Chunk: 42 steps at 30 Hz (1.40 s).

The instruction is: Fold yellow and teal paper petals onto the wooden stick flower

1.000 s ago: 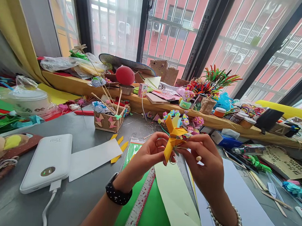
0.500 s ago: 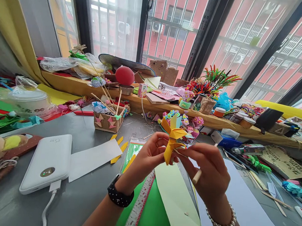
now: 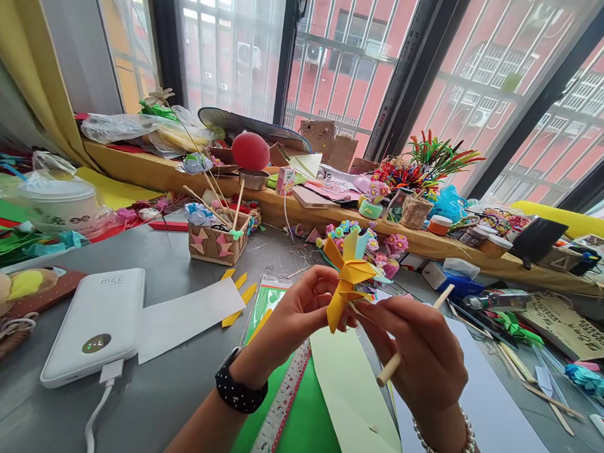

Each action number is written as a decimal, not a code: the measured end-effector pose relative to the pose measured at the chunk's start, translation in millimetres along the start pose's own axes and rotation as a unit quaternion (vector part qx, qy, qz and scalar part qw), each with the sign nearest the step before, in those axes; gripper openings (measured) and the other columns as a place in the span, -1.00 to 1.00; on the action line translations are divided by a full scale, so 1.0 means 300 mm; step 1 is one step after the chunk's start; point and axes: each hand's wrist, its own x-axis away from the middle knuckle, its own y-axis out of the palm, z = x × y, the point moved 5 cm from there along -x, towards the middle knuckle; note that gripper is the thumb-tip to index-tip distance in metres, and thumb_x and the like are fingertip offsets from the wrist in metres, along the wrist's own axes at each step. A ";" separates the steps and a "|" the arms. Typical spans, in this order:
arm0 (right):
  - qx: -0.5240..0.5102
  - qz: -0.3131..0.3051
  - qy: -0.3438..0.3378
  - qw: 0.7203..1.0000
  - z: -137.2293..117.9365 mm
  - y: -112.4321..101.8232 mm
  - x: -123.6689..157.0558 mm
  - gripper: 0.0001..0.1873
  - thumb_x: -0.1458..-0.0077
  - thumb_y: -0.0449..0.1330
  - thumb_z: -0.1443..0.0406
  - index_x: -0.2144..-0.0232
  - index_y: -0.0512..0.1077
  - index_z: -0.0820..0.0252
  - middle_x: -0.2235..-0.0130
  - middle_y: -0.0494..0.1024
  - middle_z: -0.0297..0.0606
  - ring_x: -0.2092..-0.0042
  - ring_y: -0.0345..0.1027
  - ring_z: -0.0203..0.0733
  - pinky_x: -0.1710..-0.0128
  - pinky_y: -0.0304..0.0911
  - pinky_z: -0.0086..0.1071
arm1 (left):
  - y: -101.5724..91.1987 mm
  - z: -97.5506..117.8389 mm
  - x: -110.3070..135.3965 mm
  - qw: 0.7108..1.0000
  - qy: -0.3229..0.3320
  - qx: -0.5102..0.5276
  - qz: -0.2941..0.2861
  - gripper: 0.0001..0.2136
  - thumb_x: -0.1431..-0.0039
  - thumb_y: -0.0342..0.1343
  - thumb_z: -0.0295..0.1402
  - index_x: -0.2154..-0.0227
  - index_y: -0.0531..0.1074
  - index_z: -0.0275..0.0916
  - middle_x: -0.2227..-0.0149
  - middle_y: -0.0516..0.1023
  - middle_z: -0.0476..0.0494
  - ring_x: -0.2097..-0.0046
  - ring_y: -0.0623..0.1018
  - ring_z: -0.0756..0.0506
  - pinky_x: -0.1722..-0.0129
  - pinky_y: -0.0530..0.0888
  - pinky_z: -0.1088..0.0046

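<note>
Above the middle of the desk, a folded yellow paper flower (image 3: 355, 272) with pointed petals is pinched in my left hand (image 3: 294, 314), thumb and fingers closed on its lower left side. My right hand (image 3: 421, 345) is closed round a thin wooden stick (image 3: 388, 370), which sticks out above and below the fingers. The right fingertips also meet the flower's lower right edge; exactly what they pinch there is hidden. Below the hands lie a pale green paper strip (image 3: 352, 395), a patterned ruler (image 3: 278, 412) and a green sheet (image 3: 317, 434).
A white power bank (image 3: 97, 324) with a cable and a white paper strip (image 3: 192, 322) lie left. Yellow paper pieces (image 3: 241, 304) are beside the strip. Behind stands a cardboard box (image 3: 218, 243) with sticks. At right are white paper (image 3: 484, 401) and a plastic bottle (image 3: 493, 299).
My right hand has shifted slightly right and turned, so the stick's upper end now shows beyond the fingers. The flower has turned a little in my left hand, showing more of its petals.
</note>
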 end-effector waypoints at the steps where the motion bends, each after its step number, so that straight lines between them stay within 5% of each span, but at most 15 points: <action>1: 0.002 -0.002 0.002 1.000 0.002 0.002 0.001 -0.81 0.01 0.18 0.47 0.32 0.38 0.12 0.38 0.40 -0.34 0.40 0.34 -0.34 0.38 0.27 -0.47 | 0.000 0.000 0.000 1.000 -0.001 -0.001 0.000 -0.79 0.00 0.14 -0.49 0.28 0.31 -0.21 0.38 0.49 -0.01 0.41 0.50 0.04 0.43 0.43 0.57; 10: 0.013 -0.025 0.018 0.999 0.022 0.027 0.006 -0.94 -0.07 0.10 0.39 0.35 0.35 0.17 0.36 0.37 -0.30 0.42 0.32 -0.35 0.49 0.24 -0.49 | 0.006 0.003 -0.004 1.000 -0.007 -0.026 0.005 -0.78 0.03 0.17 -0.45 0.31 0.27 -0.23 0.41 0.44 0.02 0.45 0.46 0.07 0.45 0.37 0.58; 21: -0.043 -0.020 0.165 0.985 0.057 0.039 -0.003 -0.93 0.02 0.16 0.41 0.51 0.40 0.21 0.41 0.33 -0.30 0.41 0.27 -0.34 0.53 0.23 -0.50 | -0.001 -0.004 -0.007 0.996 -0.024 -0.081 0.019 -0.79 -0.01 0.12 -0.46 0.29 0.23 -0.23 0.41 0.38 0.03 0.41 0.47 0.05 0.44 0.31 0.55; 37: -0.076 -0.015 0.244 0.967 0.079 0.044 0.013 -0.92 0.03 0.16 0.39 0.50 0.45 0.16 0.34 0.23 -0.26 0.36 0.19 -0.23 0.47 0.23 -0.35 | -0.003 -0.006 -0.008 0.994 -0.070 -0.081 0.027 -0.79 -0.01 0.13 -0.46 0.31 0.21 -0.25 0.42 0.38 0.00 0.43 0.45 0.05 0.47 0.30 0.56; 42: -0.101 -0.012 0.309 0.946 0.104 0.040 0.017 -0.91 0.04 0.19 0.30 0.53 0.46 0.19 0.39 0.24 -0.29 0.43 0.19 -0.29 0.51 0.17 -0.38 | -0.001 0.015 -0.002 0.995 -0.028 -0.092 0.025 -0.68 0.01 0.14 -0.43 0.20 0.18 -0.22 0.36 0.30 0.01 0.39 0.41 0.06 0.37 0.36 0.50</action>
